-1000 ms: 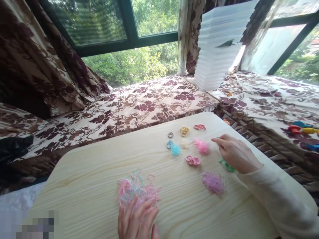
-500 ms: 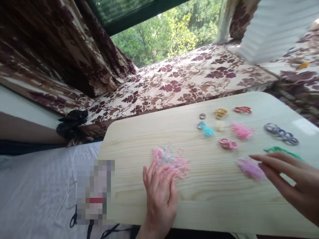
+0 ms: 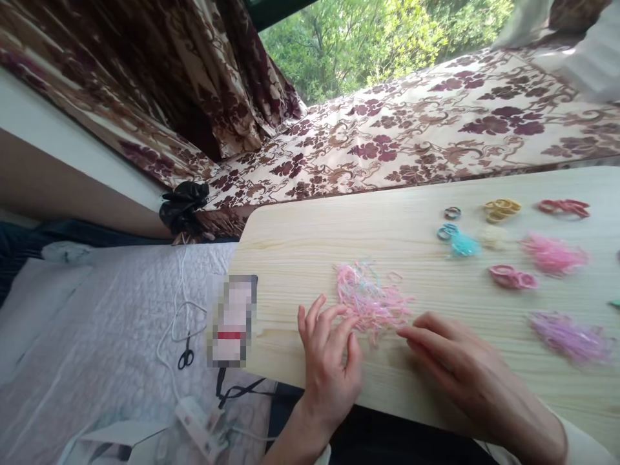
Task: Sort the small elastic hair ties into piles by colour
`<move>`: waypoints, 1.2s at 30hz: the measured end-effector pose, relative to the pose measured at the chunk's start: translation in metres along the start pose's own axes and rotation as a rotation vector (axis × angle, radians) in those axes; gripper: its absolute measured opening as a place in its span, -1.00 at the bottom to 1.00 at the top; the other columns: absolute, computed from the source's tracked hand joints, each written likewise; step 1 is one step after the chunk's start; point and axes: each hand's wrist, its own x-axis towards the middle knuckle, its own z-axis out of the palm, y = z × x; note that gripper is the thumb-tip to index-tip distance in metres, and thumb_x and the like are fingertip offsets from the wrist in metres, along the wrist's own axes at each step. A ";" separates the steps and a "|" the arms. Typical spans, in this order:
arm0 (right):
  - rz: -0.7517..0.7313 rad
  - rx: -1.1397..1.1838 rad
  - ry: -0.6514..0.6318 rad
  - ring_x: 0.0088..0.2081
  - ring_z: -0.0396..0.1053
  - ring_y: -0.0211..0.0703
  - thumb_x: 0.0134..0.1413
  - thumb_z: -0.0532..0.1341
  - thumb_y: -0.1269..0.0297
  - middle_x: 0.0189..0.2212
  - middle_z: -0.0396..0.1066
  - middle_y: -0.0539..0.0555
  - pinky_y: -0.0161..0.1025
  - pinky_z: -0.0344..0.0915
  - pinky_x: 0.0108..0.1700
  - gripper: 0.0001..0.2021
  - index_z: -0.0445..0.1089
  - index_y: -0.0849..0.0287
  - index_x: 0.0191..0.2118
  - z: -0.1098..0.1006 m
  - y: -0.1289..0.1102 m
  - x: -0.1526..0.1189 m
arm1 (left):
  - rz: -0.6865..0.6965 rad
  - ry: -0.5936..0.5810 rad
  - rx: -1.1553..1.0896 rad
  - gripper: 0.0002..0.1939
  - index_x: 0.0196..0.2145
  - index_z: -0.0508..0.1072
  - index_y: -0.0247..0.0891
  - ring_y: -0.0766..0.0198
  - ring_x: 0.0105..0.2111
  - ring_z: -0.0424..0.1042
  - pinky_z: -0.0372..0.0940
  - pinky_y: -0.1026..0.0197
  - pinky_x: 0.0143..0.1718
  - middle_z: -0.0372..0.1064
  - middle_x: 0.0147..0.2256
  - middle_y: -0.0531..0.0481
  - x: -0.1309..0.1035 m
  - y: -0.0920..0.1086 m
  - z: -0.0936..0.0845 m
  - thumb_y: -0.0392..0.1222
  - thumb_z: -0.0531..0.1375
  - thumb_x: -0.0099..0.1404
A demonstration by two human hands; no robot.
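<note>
On the light wooden table [image 3: 290,258] lies a mixed pile of small pink and pale rubber bands [image 3: 371,294]. My left hand [image 3: 332,355] rests at the pile's near edge, fingers apart and slightly curled. At its lower right is my right hand [image 3: 460,361], thumb and fingers brought together; anything between the fingertips is too small to make out. Sorted heaps sit further right: purple bands [image 3: 569,336], pink bands [image 3: 555,254], turquoise bands [image 3: 464,244] and cream bands [image 3: 493,237].
Thicker hair ties lie at the back: yellow [image 3: 502,210], red [image 3: 564,207] and rose [image 3: 512,277]. A blurred-out flat object [image 3: 235,323] is on the table's left edge. Scissors [image 3: 186,358], white cables and a power strip [image 3: 198,426] lie on the quilted bedding.
My right hand has moved left from the purple heap to the mixed pile. My left hand stays beside the pile. The view has swung left, showing the scissors and power strip.
</note>
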 end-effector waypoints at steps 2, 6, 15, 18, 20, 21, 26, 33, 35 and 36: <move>-0.008 -0.019 0.003 -0.36 0.43 -0.23 0.32 0.03 0.32 -0.37 0.43 0.05 -0.30 0.36 -0.32 -0.74 0.48 0.11 -0.22 0.003 -0.004 0.005 | -0.004 -0.001 -0.011 -0.70 -0.13 0.50 -0.17 0.05 0.22 0.20 -0.10 -0.29 0.32 0.46 -0.08 -0.07 0.000 -0.002 0.002 -0.44 0.07 0.30; -0.020 -0.064 0.019 -0.38 0.40 -0.23 0.32 0.04 0.28 -0.39 0.41 0.03 -0.29 0.31 -0.34 -0.75 0.44 0.10 -0.31 0.013 -0.009 0.014 | -0.010 0.006 -0.040 -0.69 -0.12 0.49 -0.14 0.05 0.22 0.21 -0.09 -0.28 0.32 0.46 -0.09 -0.04 0.003 -0.002 0.003 -0.42 0.08 0.31; -0.023 -0.174 0.046 -0.42 0.34 -0.22 0.33 0.02 0.29 -0.45 0.36 0.02 -0.27 0.24 -0.36 -0.71 0.37 0.11 -0.41 0.021 -0.009 0.019 | -0.017 0.012 -0.064 -0.72 -0.13 0.49 -0.14 0.04 0.23 0.20 -0.10 -0.27 0.33 0.46 -0.09 -0.05 0.012 -0.006 0.006 -0.41 0.09 0.31; 0.023 -0.121 0.037 -0.41 0.37 -0.24 0.35 0.01 0.26 -0.42 0.38 0.02 -0.28 0.26 -0.35 -0.71 0.39 0.10 -0.38 0.014 -0.007 0.018 | -0.019 0.013 -0.072 -0.72 -0.13 0.49 -0.14 0.04 0.23 0.19 -0.10 -0.27 0.33 0.46 -0.09 -0.05 0.012 -0.008 0.007 -0.41 0.09 0.30; 0.082 -0.063 0.022 -0.41 0.39 -0.25 0.35 0.02 0.21 -0.40 0.40 0.02 -0.29 0.28 -0.35 -0.71 0.40 0.09 -0.36 0.008 -0.004 0.016 | -0.017 0.012 -0.077 -0.71 -0.12 0.49 -0.14 0.04 0.23 0.19 -0.11 -0.26 0.33 0.46 -0.09 -0.05 0.011 -0.008 0.007 -0.41 0.10 0.30; 0.116 -0.037 0.016 -0.41 0.40 -0.25 0.35 0.02 0.20 -0.39 0.40 0.02 -0.29 0.29 -0.36 -0.71 0.41 0.09 -0.34 0.005 -0.002 0.015 | -0.015 0.012 -0.081 -0.71 -0.12 0.49 -0.14 0.04 0.23 0.19 -0.11 -0.26 0.33 0.46 -0.09 -0.05 0.011 -0.008 0.007 -0.41 0.10 0.30; 0.246 0.014 0.000 -0.46 0.40 -0.26 0.33 0.03 0.15 -0.42 0.40 0.02 -0.29 0.28 -0.43 -0.69 0.44 0.08 -0.37 -0.008 0.007 0.009 | -0.011 0.014 -0.083 -0.73 -0.14 0.49 -0.15 0.04 0.23 0.20 -0.11 -0.27 0.33 0.45 -0.10 -0.06 0.011 -0.007 0.006 -0.41 0.09 0.31; 0.345 -0.029 -0.038 -0.50 0.37 -0.25 0.30 0.03 0.08 -0.45 0.40 0.03 -0.26 0.24 -0.45 -0.63 0.41 0.09 -0.44 -0.022 0.013 0.005 | 0.014 0.011 -0.073 -0.74 -0.13 0.46 -0.16 0.02 0.22 0.19 -0.07 -0.32 0.29 0.44 -0.10 -0.08 0.013 -0.011 0.008 -0.42 0.10 0.32; 0.347 -0.004 -0.041 -0.50 0.36 -0.25 0.30 0.01 0.06 -0.45 0.39 0.03 -0.26 0.24 -0.44 -0.62 0.40 0.09 -0.45 -0.023 0.014 0.006 | 0.016 0.022 -0.068 -0.74 -0.13 0.46 -0.16 0.02 0.21 0.20 -0.03 -0.31 0.28 0.44 -0.10 -0.08 0.015 -0.012 0.008 -0.42 0.10 0.33; 0.346 0.006 -0.042 -0.50 0.36 -0.24 0.31 0.01 0.06 -0.45 0.39 0.03 -0.26 0.25 -0.43 -0.62 0.39 0.09 -0.44 -0.023 0.014 0.006 | 0.015 0.027 -0.065 -0.75 -0.12 0.46 -0.16 0.02 0.21 0.20 -0.01 -0.30 0.27 0.44 -0.10 -0.08 0.015 -0.013 0.008 -0.42 0.10 0.33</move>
